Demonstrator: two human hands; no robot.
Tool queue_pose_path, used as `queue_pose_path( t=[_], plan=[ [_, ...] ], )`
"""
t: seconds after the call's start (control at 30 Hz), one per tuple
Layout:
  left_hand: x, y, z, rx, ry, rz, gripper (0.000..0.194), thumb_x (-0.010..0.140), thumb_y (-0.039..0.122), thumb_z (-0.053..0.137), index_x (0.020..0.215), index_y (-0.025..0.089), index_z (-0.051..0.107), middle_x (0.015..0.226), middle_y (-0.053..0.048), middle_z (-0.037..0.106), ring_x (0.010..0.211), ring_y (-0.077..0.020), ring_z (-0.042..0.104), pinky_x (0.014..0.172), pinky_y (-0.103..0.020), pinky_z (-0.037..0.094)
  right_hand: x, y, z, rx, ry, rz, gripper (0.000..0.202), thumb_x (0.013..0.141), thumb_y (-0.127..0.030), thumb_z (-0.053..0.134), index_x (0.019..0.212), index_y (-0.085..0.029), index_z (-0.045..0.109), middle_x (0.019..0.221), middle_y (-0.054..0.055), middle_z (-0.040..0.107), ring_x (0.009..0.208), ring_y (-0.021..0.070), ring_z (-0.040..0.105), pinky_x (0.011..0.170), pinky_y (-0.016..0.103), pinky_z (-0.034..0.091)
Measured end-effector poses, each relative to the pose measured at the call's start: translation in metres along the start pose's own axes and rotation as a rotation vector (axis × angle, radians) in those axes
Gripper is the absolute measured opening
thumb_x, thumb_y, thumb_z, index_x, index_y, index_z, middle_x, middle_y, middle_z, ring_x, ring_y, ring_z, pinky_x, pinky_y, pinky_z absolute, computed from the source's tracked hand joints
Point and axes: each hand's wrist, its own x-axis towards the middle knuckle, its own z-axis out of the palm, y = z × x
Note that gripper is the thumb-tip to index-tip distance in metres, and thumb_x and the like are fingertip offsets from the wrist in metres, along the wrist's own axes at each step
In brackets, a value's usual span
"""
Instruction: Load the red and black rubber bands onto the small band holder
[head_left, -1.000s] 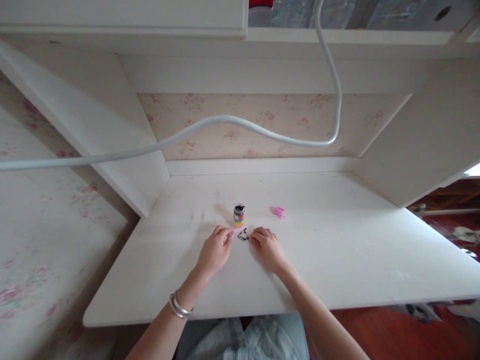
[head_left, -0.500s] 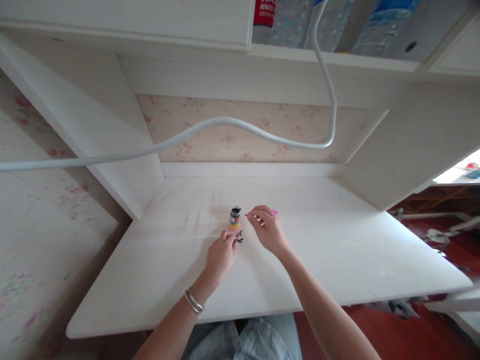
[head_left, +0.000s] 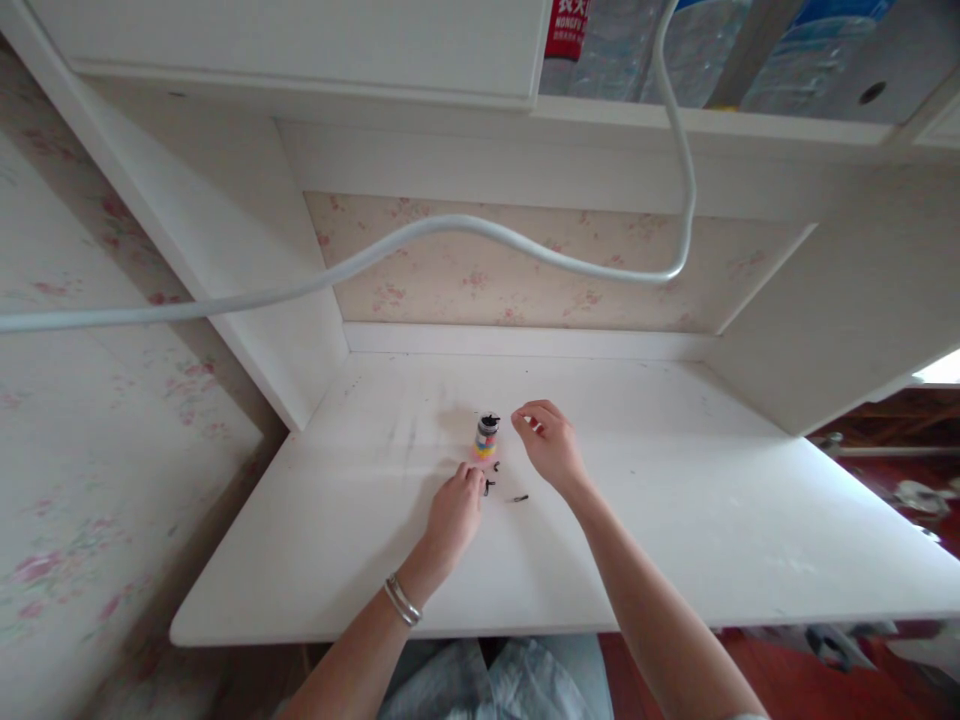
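A small clear jar (head_left: pixel 487 438) stands upright on the white desk, with bands of pink, yellow, blue and red inside and black bits at its mouth. Just in front of it is my left hand (head_left: pixel 454 510), its fingers closed and low on the desk; their grip is hidden. Short black pieces (head_left: pixel 489 487) lie by those fingertips, and another dark piece (head_left: pixel 520 498) lies apart to the right. My right hand (head_left: pixel 551 447) is raised right of the jar, thumb and fingers pinched together. Anything in that pinch is too small to make out.
A white cable (head_left: pixel 465 224) hangs across the view in front of the shelf unit. Plastic bottles (head_left: pixel 615 50) stand on the upper shelf. Side panels (head_left: pixel 825 300) bound the desk (head_left: pixel 675 540) at left and right.
The view has shifted slightly. A dark piece now lies on the desk to the right of my left hand. The dark-tipped bit at my right fingertips no longer shows, nor does the pink thing behind that hand.
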Motion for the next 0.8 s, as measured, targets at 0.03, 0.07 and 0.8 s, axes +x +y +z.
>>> queue_pose_path(
  t=[0.03, 0.07, 0.8],
  plan=[
    [0.000, -0.001, 0.000, -0.010, 0.000, -0.002, 0.025, 0.097, 0.020, 0.032, 0.100, 0.019, 0.057, 0.099, -0.004, 0.060, 0.087, -0.0150, 0.061, 0.073, -0.025, 0.046, -0.008, 0.007, -0.002, -0.006, -0.035, 0.023, 0.020, 0.086, -0.031, 0.052, 0.081, -0.020, 0.068, 0.093, 0.005, 0.063, 0.072, 0.0133, 0.056, 0.066, 0.026, 0.045],
    [0.000, -0.001, -0.001, -0.025, 0.004, -0.004, 0.025, 0.097, 0.020, 0.032, 0.100, 0.019, 0.057, 0.099, -0.004, 0.060, 0.086, -0.0151, 0.061, 0.073, -0.026, 0.046, -0.018, 0.016, -0.004, -0.015, -0.096, 0.042, 0.019, 0.086, -0.030, 0.052, 0.082, -0.020, 0.068, 0.092, 0.005, 0.063, 0.071, 0.0133, 0.056, 0.066, 0.027, 0.046],
    [0.006, 0.007, -0.019, -0.315, 0.201, -0.036, 0.019, 0.096, 0.025, 0.033, 0.095, 0.020, 0.052, 0.095, -0.005, 0.061, 0.089, -0.0163, 0.060, 0.078, -0.028, 0.047, -0.112, 0.056, 0.004, 0.013, -0.152, 0.084, 0.029, 0.095, -0.036, 0.041, 0.095, -0.023, 0.067, 0.095, 0.007, 0.063, 0.081, 0.0164, 0.060, 0.072, 0.026, 0.046]
  ],
)
